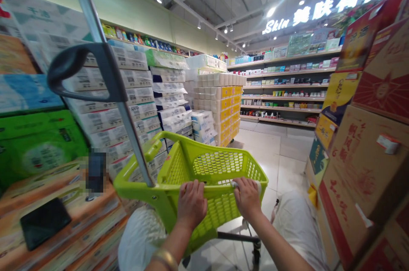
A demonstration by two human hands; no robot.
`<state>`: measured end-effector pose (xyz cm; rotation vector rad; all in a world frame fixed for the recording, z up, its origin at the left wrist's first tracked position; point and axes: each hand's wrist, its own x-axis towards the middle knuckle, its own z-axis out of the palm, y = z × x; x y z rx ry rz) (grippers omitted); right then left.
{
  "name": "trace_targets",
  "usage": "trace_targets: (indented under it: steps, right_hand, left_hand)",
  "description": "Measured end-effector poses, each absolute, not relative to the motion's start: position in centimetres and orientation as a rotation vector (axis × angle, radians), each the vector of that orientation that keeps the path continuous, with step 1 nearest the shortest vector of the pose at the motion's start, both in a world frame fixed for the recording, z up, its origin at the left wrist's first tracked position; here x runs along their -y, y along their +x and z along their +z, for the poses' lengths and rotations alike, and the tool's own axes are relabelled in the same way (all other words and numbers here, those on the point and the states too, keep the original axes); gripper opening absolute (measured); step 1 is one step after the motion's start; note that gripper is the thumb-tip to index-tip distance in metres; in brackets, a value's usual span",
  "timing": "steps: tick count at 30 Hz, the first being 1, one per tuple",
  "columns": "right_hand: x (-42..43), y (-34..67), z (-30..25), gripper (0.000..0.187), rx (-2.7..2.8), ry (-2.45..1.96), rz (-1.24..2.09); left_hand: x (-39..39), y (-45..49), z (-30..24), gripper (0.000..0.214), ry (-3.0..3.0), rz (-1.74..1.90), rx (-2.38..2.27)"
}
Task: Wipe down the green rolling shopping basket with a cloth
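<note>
A lime-green shopping cart [223, 156] with a perforated basket stands sideways right in front of me, between my knees. My left hand [192, 203] is closed over the near rim of the basket, fingers wrapped on its top edge. Farther right on the same rim, my right hand [247, 197] presses a white wipe [235, 183] against the edge; whether it is paper or cloth I cannot tell. The basket's far wall shows, and its floor is mostly hidden. A metal pole with a grey handle [111, 73] rises at the cart's left end.
Stacked tissue packs [134, 92] line the left side. A black tablet-like object [45, 223] lies on orange packs there, near a blurred-out patch. Cardboard cartons [364, 164] pile up close on my right. Tiled floor [271, 147] leads to shelves [287, 85] at the back.
</note>
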<state>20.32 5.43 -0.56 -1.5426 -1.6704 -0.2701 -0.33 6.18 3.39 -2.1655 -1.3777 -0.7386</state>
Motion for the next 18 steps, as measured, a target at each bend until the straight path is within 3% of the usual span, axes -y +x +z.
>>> trace_targets:
  steps: [8, 18]
  right_hand:
    - [-5.7, 11.6, 1.6, 0.025, 1.759, -1.367, -0.182]
    - [-5.4, 20.2, -0.5, 0.020, 1.670, -1.527, -0.275]
  left_hand:
    - [-5.6, -0.4, 4.4, 0.018, -2.219, -0.715, 1.374]
    - [-6.2, -0.4, 3.4, 0.030, -2.168, -0.728, 1.382]
